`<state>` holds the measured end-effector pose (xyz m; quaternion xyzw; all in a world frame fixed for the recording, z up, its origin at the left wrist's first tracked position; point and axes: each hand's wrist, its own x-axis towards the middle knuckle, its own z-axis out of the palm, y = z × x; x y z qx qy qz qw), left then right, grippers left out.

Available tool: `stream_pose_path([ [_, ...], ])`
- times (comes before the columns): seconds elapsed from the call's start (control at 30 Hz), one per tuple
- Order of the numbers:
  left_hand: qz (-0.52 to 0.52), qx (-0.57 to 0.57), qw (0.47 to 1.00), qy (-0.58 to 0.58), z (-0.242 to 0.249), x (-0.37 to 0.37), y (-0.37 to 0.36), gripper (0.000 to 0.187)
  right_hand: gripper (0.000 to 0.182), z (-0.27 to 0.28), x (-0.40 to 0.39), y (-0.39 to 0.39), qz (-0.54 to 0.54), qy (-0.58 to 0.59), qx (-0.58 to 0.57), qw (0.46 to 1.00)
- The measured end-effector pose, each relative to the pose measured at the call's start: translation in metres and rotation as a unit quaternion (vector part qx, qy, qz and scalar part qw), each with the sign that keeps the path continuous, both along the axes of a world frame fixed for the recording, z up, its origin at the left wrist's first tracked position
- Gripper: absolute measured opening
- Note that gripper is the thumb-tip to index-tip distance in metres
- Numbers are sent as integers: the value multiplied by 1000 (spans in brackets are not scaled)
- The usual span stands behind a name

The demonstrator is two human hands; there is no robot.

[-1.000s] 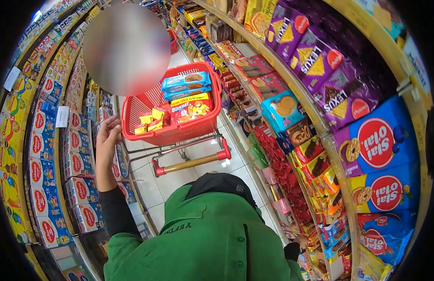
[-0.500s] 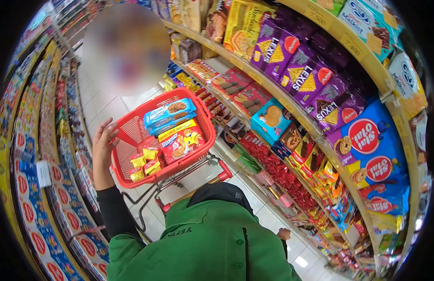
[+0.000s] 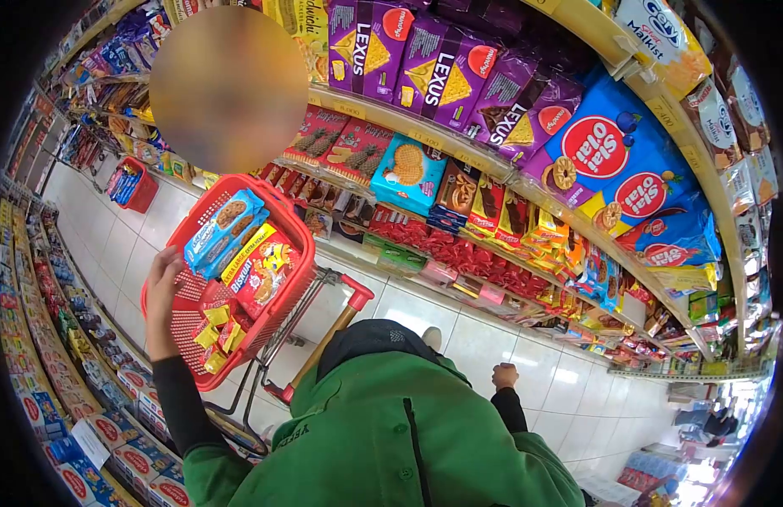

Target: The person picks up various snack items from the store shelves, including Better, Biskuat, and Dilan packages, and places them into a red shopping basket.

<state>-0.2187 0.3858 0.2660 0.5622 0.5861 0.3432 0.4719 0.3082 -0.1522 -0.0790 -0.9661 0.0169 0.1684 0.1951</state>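
Observation:
A red shopping basket [image 3: 283, 316] sits on a metal cart [image 3: 254, 380] in front of me. Inside it are blue cookie packs [image 3: 226, 233], a red and yellow Biskuat biscuit pack [image 3: 269, 272] and several small red and yellow packets [image 3: 220, 336]. My left hand [image 3: 162, 286] lies over the basket's left rim, fingers stretched out; whether the fingertips press on it is hard to tell. Off to my right side, my right hand [image 3: 504, 377] hangs above the floor, its fingers curled into a fist with nothing visible in them. The cart's handle [image 3: 325, 345] is close to my body.
Shelves of packaged biscuits, with purple Lexus packs [image 3: 446, 72] and blue Slai O'lai packs [image 3: 596, 145], line the right and front. Another shelf [image 3: 95, 372] runs along the left. A second red basket [image 3: 138, 194] stands on the tiled floor ahead. A blurred patch covers part of the aisle.
My view has turned rightward, so the basket and the shelf packs appear farther left. The second basket has come into view. My left hand stays at the basket's rim; my right hand remains closed.

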Motion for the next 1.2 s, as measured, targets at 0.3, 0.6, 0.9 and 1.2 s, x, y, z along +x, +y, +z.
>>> stream_pose_path([
  [0.3, -72, 206, 904, 369, -102, 4, 40, 70, 28, 5, -9, 23, 77, 13, 55, 995],
  [0.6, -88, 174, 875, 443, -89, 1, 68, 62, 25, 84, -36, 54, -25, 134, 101, 986],
  [0.9, -85, 276, 867, 406, -82, -5, 61, 51, 25, 86, -36, 60, -32, 200, 128, 971],
  [1.2, -63, 355, 899, 248, 44, 31, -16, 47, 29, 213, -47, 214, 177, 173, 354, 902],
])
